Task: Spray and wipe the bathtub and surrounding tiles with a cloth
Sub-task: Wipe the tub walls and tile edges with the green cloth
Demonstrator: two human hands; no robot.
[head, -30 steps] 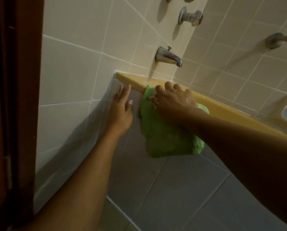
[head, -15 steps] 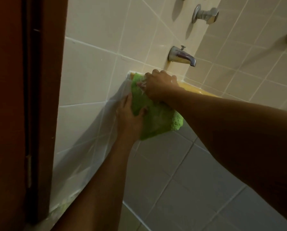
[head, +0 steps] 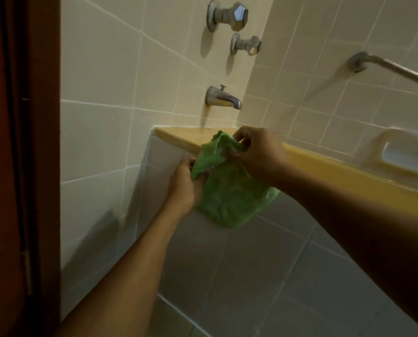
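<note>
A green cloth (head: 230,198) hangs in front of the tiled bathtub front (head: 239,268), just below the yellow bathtub rim (head: 179,137). My right hand (head: 256,152) pinches the cloth's top edge, off the rim. My left hand (head: 183,188) grips the cloth's left edge from below. Beige wall tiles (head: 101,137) surround the tub's left end. No spray bottle shows in the head view.
A chrome spout (head: 223,98) and two chrome tap handles (head: 227,17) stick out of the wall above the rim. A grab bar (head: 392,69) runs along the right wall over a recessed soap dish (head: 402,152). A dark red door frame (head: 21,166) fills the left edge.
My right hand has lifted the cloth off the rim's left end and now pinches its top edge. My left hand went from flat on the tiles to gripping the cloth.
</note>
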